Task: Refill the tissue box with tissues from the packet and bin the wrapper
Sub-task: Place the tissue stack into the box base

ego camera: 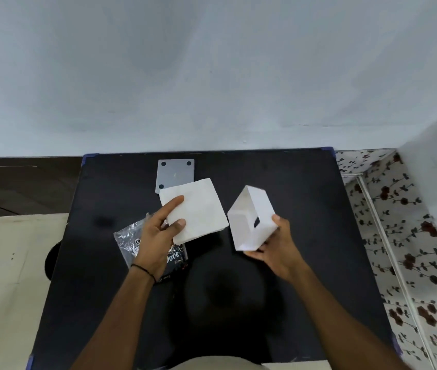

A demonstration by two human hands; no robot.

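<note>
the left hand (155, 239) holds the stack of tissues (194, 209) above the middle of the black table (305, 182), its fingers (174, 202) closed on the near left corner. i think the stack is light and soft, so it can bend or fan open; a grip across the whole thickness looks safer. the right hand (278, 244) grips the white tissue box (252, 217), tilted, with the open side to the left; it seems stiff and light. the wrapper (129, 239) lies crumpled under the left hand, probably slippery. a grey plate (176, 172) lies far behind the stack. there is free room on the right of the table, and its edges are well apart from both hands.
</note>
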